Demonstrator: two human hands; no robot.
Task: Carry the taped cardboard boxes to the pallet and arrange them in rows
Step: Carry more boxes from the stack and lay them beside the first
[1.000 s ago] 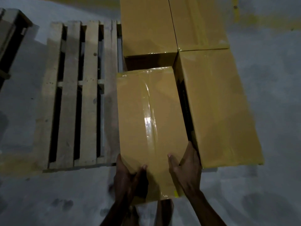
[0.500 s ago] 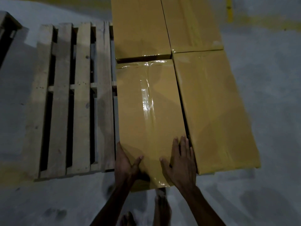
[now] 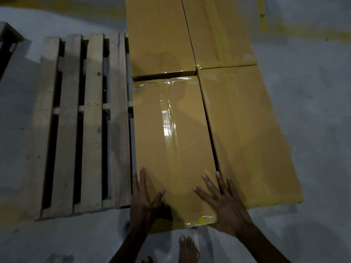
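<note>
Through the head camera we look down on the wooden pallet (image 3: 76, 120), whose left slats lie bare. Over its right part we see four taped cardboard boxes in two rows. The near-left box (image 3: 171, 149) sits at the pallet's near edge, with glossy tape running along its top. It lies close beside the near-right box (image 3: 247, 133) and just short of the far-left box (image 3: 161, 35). The far-right box (image 3: 218, 29) fills the pallet's far right corner.

The left hand (image 3: 144, 200) lies against the near-left box's left near corner, fingers straight, thumb spread on top, gripping nothing. The right hand (image 3: 226, 204) rests flat on the same box with fingers splayed, also released.

A bare foot (image 3: 188, 249) stands on the floor (image 3: 313, 111) in front of the pallet.
</note>
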